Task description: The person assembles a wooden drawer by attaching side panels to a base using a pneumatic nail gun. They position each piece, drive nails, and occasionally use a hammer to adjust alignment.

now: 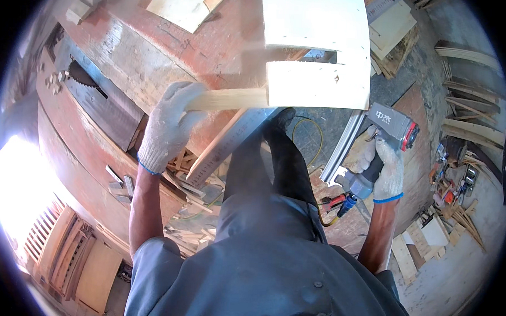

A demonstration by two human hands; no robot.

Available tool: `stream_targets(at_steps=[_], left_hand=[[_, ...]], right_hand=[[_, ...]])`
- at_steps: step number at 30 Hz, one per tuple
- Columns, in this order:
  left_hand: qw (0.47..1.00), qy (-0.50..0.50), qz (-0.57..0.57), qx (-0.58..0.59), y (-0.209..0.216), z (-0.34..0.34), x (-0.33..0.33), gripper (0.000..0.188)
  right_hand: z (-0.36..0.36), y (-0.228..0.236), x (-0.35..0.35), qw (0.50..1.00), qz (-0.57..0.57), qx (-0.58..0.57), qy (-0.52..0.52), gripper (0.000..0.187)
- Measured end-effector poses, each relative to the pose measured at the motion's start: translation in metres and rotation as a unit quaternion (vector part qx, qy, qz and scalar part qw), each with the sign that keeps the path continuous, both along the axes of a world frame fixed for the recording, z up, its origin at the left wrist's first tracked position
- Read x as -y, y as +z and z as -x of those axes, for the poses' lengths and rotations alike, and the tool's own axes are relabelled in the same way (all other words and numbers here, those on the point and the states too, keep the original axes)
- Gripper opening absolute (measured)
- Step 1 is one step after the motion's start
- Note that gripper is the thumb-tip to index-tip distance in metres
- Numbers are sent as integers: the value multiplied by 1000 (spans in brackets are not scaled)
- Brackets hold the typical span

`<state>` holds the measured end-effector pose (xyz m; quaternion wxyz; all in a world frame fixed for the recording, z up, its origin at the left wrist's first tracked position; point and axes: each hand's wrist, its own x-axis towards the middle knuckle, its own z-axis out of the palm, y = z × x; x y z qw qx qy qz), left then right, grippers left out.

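The left hand (169,127), in one white glove, is closed around one end of a single wooden strip (230,99); the strip's other end meets the left edge of one pale panel (319,85), which has one slot. The right hand (391,173), in a second glove, is wrapped around the handle of one nail gun (392,125), just below the panel's lower right corner. One toothed saw blade (79,73) shows at far left.

Harsh white glare (almost featureless) fills the left edge, and the pale board (317,85) looks washed out. The left hand (172,122) blurs slightly; straight edges bend toward the black rim.
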<state>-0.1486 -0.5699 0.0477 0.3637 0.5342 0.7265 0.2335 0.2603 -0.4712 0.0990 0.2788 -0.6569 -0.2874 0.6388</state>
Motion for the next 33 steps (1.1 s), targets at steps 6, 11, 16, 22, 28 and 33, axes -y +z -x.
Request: stream_targets(at_steps=[6, 11, 16, 22, 28, 33], left_hand=[[999, -19, -42, 12, -20, -43, -15, 46], [997, -25, -59, 33, -27, -71, -30, 45], [993, 22, -99, 57, -34, -75, -22, 54], [993, 51, -77, 80, -45, -84, -11, 57], [993, 22, -115, 25, -50, -93, -15, 52], [992, 37, -119, 32, -46, -95, -11, 50]], right_hand=[[2, 2, -2, 1000, -5, 19, 17, 27], [3, 0, -2, 999, 1, 37, 21, 24], [2, -1, -3, 999, -7, 21, 22, 24], [5, 3, -5, 999, -9, 16, 27, 27], [-1, -5, -8, 995, -23, 22, 99, 31], [-5, -8, -9, 994, -38, 9, 100, 34]])
